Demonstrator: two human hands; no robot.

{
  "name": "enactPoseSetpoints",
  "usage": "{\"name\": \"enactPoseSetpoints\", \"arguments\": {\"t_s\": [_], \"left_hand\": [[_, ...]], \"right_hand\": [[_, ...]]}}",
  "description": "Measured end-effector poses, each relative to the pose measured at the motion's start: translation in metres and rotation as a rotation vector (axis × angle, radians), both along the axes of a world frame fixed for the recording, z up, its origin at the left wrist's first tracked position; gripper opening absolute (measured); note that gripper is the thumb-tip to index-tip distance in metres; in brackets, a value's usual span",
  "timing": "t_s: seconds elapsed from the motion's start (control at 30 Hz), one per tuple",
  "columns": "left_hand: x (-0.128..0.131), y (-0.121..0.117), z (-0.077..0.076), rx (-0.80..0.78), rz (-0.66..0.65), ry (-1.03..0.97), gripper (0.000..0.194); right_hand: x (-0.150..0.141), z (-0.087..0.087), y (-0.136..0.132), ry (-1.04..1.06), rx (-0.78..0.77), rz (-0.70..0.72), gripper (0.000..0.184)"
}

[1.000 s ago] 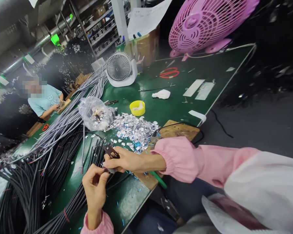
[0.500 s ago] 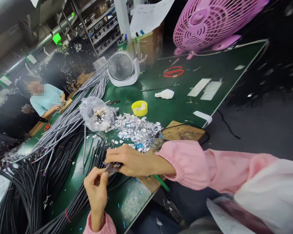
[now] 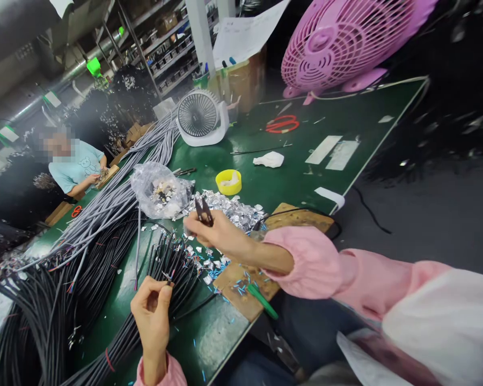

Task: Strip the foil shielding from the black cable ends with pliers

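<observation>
My left hand [image 3: 153, 308]: it comes up from the bottom, wrist nearly straight, thumb and pointing finger pinched together, the other fingers curled in

Black cable [image 3: 169, 281]: its end is in that pinch, with little thin wires poking out at the tip

My right hand [image 3: 217, 230]: it is closed around the snips, knuckles up, in front of the silver bits and higher up than my left hand, well apart from the cable end

Dark snips [image 3: 204, 212]: they stick up out of my fist, and the two blades make a small V with a gap

My right arm [image 3: 306, 262]: it reaches in from the right side in a puffy pink sleeve, almost flat, bent a bit at the wrist

Black bundle [image 3: 124, 335]: lots of cables lie beside and behind my left hand, with a red band [image 3: 109, 360] around them

Silver bits [image 3: 241, 212]: a messy heap on the green table [image 3: 209, 335], next to a clear bag [image 3: 161, 195]

Wooden board [image 3: 233, 284]: it sits near the table edge, below my right arm, with blue bits and a green handle [image 3: 262, 301] on it
</observation>
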State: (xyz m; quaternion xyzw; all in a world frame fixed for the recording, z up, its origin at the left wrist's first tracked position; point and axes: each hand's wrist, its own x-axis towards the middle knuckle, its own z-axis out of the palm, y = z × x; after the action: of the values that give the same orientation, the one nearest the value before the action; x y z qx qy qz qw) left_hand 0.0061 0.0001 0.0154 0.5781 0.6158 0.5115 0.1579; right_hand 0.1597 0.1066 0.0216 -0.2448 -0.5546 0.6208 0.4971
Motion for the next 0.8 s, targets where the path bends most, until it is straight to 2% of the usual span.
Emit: {"name": "enactPoseSetpoints", "arguments": {"t_s": [0.07, 0.17, 0.4, 0.53, 0.67, 0.73, 0.8], "left_hand": [[0.002, 0.001, 0.001, 0.027, 0.042, 0.008, 0.019], [0.006, 0.001, 0.003, 0.053, 0.088, 0.045, 0.020], [0.012, 0.001, 0.006, 0.028, 0.098, 0.105, 0.023], [0.013, 0.002, 0.007, 0.012, 0.080, 0.097, 0.027], [0.013, 0.002, 0.006, -0.005, 0.057, 0.078, 0.030], [0.014, 0.003, 0.005, -0.003, 0.047, 0.085, 0.029], [0.014, 0.003, 0.003, 0.005, 0.028, 0.103, 0.026]], "right_hand": [[0.001, 0.001, -0.003, -0.120, 0.186, -0.074, 0.017], [-0.001, -0.001, -0.011, -0.267, 0.426, -0.032, 0.010], [-0.009, -0.017, -0.017, -0.202, 0.668, -0.079, 0.011], [-0.009, -0.020, -0.018, -0.182, 0.738, -0.082, 0.010], [-0.009, -0.017, -0.020, -0.259, 0.778, -0.069, 0.010], [-0.009, -0.014, -0.021, -0.303, 0.733, -0.052, 0.009], [-0.010, -0.012, -0.021, -0.331, 0.604, -0.019, 0.009]]}}
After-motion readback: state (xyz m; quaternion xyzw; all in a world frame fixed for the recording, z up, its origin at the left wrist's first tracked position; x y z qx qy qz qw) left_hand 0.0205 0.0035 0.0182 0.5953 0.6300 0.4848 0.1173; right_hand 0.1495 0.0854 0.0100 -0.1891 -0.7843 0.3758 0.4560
